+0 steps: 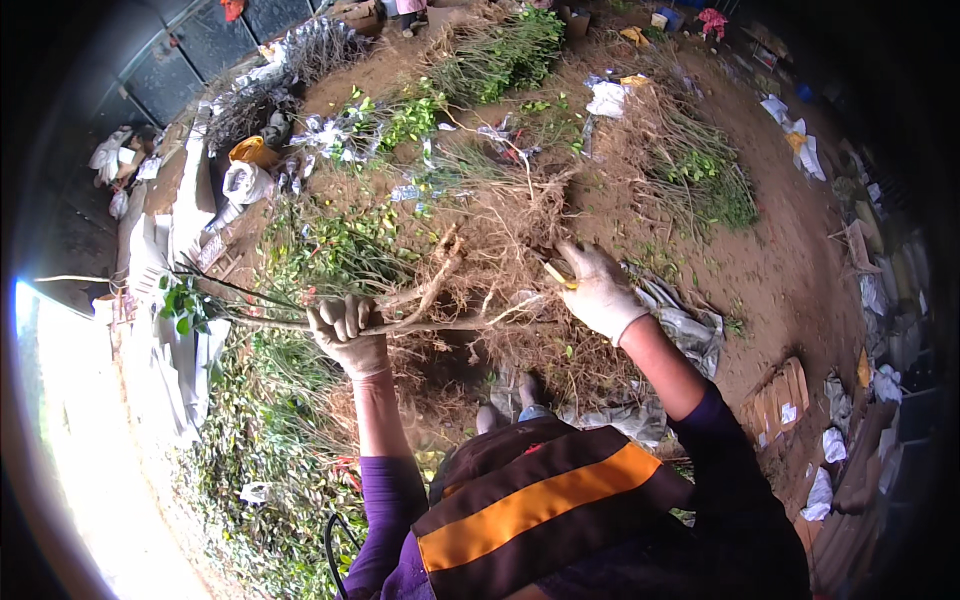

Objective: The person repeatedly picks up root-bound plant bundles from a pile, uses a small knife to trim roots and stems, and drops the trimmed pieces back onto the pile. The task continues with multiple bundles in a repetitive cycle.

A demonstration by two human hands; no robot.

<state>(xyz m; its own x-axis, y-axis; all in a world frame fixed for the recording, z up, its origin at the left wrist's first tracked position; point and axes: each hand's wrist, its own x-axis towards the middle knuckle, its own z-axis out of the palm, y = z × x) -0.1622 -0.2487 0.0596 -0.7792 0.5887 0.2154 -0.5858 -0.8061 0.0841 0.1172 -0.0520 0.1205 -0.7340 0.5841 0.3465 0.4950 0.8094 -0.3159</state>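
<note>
My left hand [346, 334], in a pale work glove, is closed around the woody stem of a bare-root sapling [431, 296]. Its leafy end [185, 304] points left, and its forked roots spread to the right. In my gloved right hand [596, 289] are pruning shears [556, 271] with a yellow handle. Their dark blades lie close to the tangled roots; whether they touch a root I cannot tell. Below both hands is a heap of fibrous brown roots [517, 225]. My fingers hide part of the shears.
Bundled leafy saplings [510, 56] lie on the dirt floor, with another bundle [694, 165] at right. Leafy plants [277, 465] fill the lower left. Grey plastic sheeting [682, 322], flattened cardboard [776, 401] and a white sack [247, 182] lie around. A person in pink [411, 11] stands far back.
</note>
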